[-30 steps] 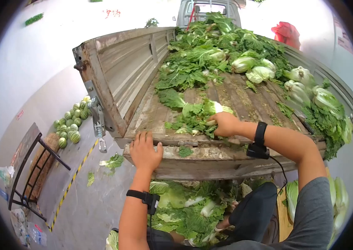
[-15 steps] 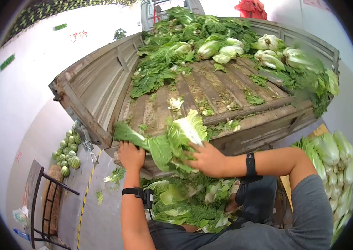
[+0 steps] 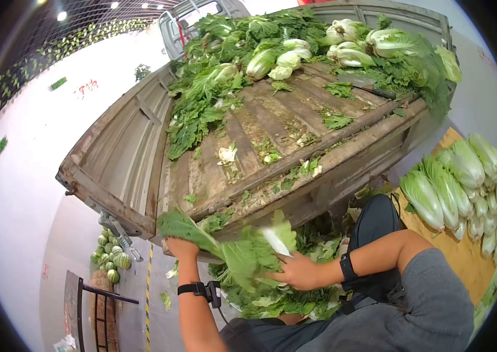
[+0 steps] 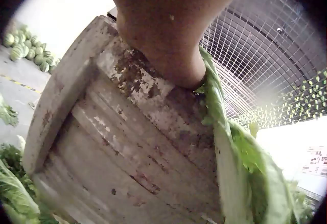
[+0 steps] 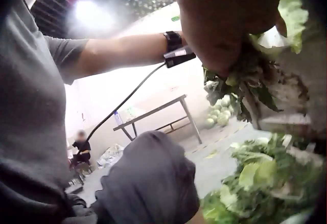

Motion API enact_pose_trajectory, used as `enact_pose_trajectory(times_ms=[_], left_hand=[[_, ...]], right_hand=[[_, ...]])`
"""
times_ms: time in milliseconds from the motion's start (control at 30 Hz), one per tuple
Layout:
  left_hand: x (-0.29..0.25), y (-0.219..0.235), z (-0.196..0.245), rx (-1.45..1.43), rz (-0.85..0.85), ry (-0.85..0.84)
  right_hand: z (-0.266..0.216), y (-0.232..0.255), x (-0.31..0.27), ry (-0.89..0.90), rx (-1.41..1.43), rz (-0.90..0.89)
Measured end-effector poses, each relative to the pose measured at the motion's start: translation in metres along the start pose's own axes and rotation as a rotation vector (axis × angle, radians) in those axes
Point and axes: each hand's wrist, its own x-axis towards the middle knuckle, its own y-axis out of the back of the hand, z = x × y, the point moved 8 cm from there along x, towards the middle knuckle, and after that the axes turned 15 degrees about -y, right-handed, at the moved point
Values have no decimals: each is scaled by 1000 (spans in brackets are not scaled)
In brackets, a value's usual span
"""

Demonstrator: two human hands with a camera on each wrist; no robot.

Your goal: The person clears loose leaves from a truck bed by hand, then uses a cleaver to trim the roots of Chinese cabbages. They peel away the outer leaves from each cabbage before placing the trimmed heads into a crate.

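My right hand (image 3: 302, 271) grips a bunch of loose Chinese cabbage leaves (image 3: 245, 258) just off the truck's tail edge. A thick white rib shows beside its fingers, and the bunch is blurred. One long leaf stretches left across the front of my left hand (image 3: 183, 249). That left hand rests on the worn tailgate (image 4: 143, 147), its fingers hidden by the leaf and the edge. Below both hands lies a pile of green leaves (image 5: 265, 178) on the floor.
Cabbages and leaves (image 3: 260, 29) cover the far end of the truck bed (image 3: 248, 126). A knife (image 3: 377, 91) lies at its right. Trimmed cabbages (image 3: 445, 188) are stacked on a board at right. Watermelons (image 3: 111, 258) sit on the floor at left. A person (image 5: 82, 147) sits beyond a table (image 5: 153, 119).
My right hand gathered leaves off the truck bed and drew them back over the tail edge, now lower. My left hand has stayed on the tailgate. The head view has turned right.
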Motion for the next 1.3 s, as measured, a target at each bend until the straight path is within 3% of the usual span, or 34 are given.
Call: enact_pose_trajectory(times_ms=[33,100,233,400,467,500,600,667,767,800,833,867,1000,1100,1233,1300], left_hand=[[6,-7,3,156,-51,36],[11,-9,-5,-34,-74,134],[16,7,1,-78,-122,186],[16,7,2,-91,-136,190],[17,8,3,-103,-144,197],[18,8,3,-113,-146,202],[17,8,3,-74,-123,180],[17,8,4,-63,-116,177],[18,8,4,-62,-114,176],[18,9,4,-64,-114,178],[18,10,5,-67,-94,173],[17,9,5,-65,-93,177],[17,9,4,-67,-92,199],[19,12,4,-75,-101,220],[18,13,6,-43,-115,240],[18,13,5,-46,-112,228]], right_hand=[[7,-12,-2,-64,62,-88],[26,-43,-4,-188,188,-267],[58,-95,14,-160,112,-247],[96,-115,31,-423,-26,-523],[96,-118,33,-399,8,-766],[86,-113,34,-280,9,-839],[62,-43,28,-20,204,-705],[64,35,29,30,404,-509],[113,155,38,-100,492,56],[133,194,38,-194,425,253],[164,217,41,-175,335,489],[193,241,38,-355,269,576],[289,274,28,-607,-408,829],[356,227,27,-859,-75,254],[335,228,13,-710,32,293],[332,232,8,-788,86,269]])
